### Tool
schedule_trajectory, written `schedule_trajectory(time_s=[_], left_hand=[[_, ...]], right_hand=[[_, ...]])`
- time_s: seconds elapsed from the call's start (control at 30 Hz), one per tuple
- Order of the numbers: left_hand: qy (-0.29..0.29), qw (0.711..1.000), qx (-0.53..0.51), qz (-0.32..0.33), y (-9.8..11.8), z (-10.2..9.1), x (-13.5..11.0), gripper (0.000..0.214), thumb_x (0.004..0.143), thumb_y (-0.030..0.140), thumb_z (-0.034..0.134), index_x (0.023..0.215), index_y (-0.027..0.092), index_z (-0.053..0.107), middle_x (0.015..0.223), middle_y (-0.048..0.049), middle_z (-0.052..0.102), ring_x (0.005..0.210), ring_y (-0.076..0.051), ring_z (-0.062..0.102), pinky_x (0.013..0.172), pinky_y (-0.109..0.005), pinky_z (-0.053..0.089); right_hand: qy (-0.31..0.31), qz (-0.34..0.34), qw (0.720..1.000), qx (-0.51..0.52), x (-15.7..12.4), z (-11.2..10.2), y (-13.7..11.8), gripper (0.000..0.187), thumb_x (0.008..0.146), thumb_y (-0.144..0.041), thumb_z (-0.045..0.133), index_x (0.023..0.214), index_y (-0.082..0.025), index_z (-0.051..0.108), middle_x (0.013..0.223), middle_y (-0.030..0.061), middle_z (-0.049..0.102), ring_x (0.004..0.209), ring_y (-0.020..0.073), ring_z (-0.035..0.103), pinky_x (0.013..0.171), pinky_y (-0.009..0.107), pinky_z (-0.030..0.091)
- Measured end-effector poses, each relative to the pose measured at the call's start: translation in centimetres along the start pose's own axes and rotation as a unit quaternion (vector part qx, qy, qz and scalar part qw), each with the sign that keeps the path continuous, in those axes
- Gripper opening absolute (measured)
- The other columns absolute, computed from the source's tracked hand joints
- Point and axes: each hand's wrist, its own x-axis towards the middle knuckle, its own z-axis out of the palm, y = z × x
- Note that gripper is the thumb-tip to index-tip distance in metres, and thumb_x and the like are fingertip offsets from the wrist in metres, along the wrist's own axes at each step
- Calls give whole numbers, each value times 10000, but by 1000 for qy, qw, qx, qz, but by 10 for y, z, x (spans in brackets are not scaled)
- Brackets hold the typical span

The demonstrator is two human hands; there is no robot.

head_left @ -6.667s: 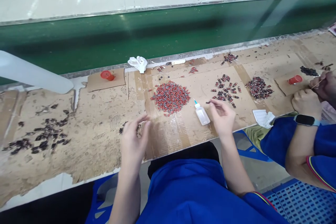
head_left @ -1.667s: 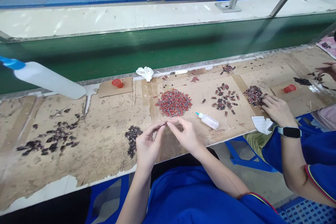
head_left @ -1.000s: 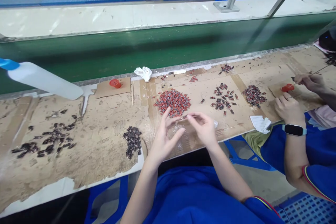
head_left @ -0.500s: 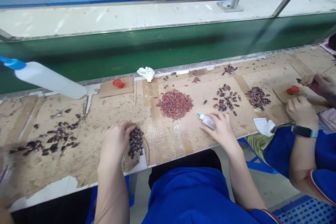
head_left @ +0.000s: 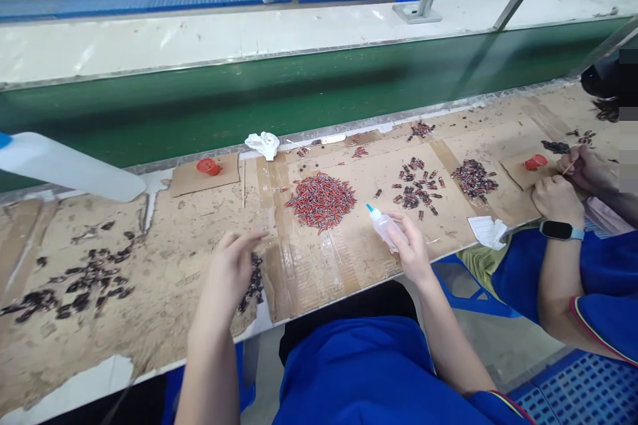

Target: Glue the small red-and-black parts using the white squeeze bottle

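My right hand (head_left: 407, 242) is closed around a small clear squeeze bottle (head_left: 383, 227). Its thin blue tip points up and to the left, above the cardboard. My left hand (head_left: 234, 269) is raised over a pile of small dark parts (head_left: 253, 285), partly hiding it. The fingers stretch to the right and are slightly blurred; I see nothing in them, though the thumb is mostly hidden. Between my hands, farther back, lies a round heap of small red-and-black parts (head_left: 323, 200).
A large white bottle (head_left: 70, 169) leans in at left. A red cup (head_left: 208, 167) sits on a cardboard piece, with a stick (head_left: 244, 182) alongside. Dark parts (head_left: 94, 279) are scattered at left, red-black ones (head_left: 419, 186) at right. A co-worker's hands (head_left: 558, 199) are at far right.
My left hand has lifted off the dark pile and moved right. My right hand has tilted the squeeze bottle so its tip points more upward. The camera view has shifted slightly right.
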Motion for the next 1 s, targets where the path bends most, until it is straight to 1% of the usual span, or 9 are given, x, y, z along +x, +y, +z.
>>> schedule_trajectory(time_s=[0.07,0.13,0.2,0.27,0.4,0.47,0.6,0.8,1.0], left_hand=[[-16,996,-88,-1,17,17,-6,264,878,364,475,852,223,696,873,-48,701,839,-195,669,786,-304,526],[-32,990,-136,-18,29,37,-15,243,875,380,510,840,220,689,862,-44,722,831,-195,677,801,-316,533],[-45,988,-143,-21,34,53,-25,244,879,391,522,851,221,694,859,-47,736,829,-203,678,803,-336,535],[-39,993,-115,-6,34,62,-33,238,885,387,529,848,233,706,868,-51,744,910,-231,665,865,-388,515],[-15,999,-34,13,32,61,-40,170,870,347,577,834,277,728,928,-40,752,1066,-284,607,986,-516,417],[-25,999,-35,12,32,57,-39,131,847,333,610,879,286,728,946,-37,752,1067,-280,608,977,-510,427],[-28,997,-70,-16,35,54,-37,184,810,338,642,969,274,710,849,-36,748,1057,-262,625,972,-471,458],[-36,992,-100,-74,37,52,-37,127,771,356,671,837,259,719,938,-55,748,1051,-262,643,1003,-479,443],[-34,988,-118,-96,39,52,-36,119,743,371,685,775,264,725,922,-54,753,1044,-273,646,1007,-500,432]], right_hand=[[17,27,997,75,2,9,4,334,706,-445,705,914,-189,649,676,-3,630,507,111,484,446,223,339],[43,55,987,144,4,18,7,320,617,-413,752,815,-181,655,646,-8,614,492,94,445,444,217,313],[59,83,975,197,5,27,8,307,576,-421,753,727,-172,655,612,-2,606,487,94,438,446,219,309],[59,98,970,213,5,35,8,306,571,-449,748,642,-172,639,568,6,595,496,112,464,454,228,324],[6,61,986,154,0,49,6,286,607,-447,757,618,-183,646,589,22,632,569,166,564,542,274,440],[-12,41,991,124,-3,55,6,277,635,-441,748,638,-184,644,617,25,646,589,175,582,571,286,466],[-18,27,997,71,-8,64,11,286,696,-449,705,663,-180,614,618,16,633,563,157,561,546,267,453],[-41,18,999,30,-6,71,19,272,736,-440,670,705,-175,619,655,16,643,596,159,571,575,262,459],[-56,11,998,-7,-5,71,21,267,753,-433,657,711,-171,625,643,2,631,582,145,548,574,251,442]])
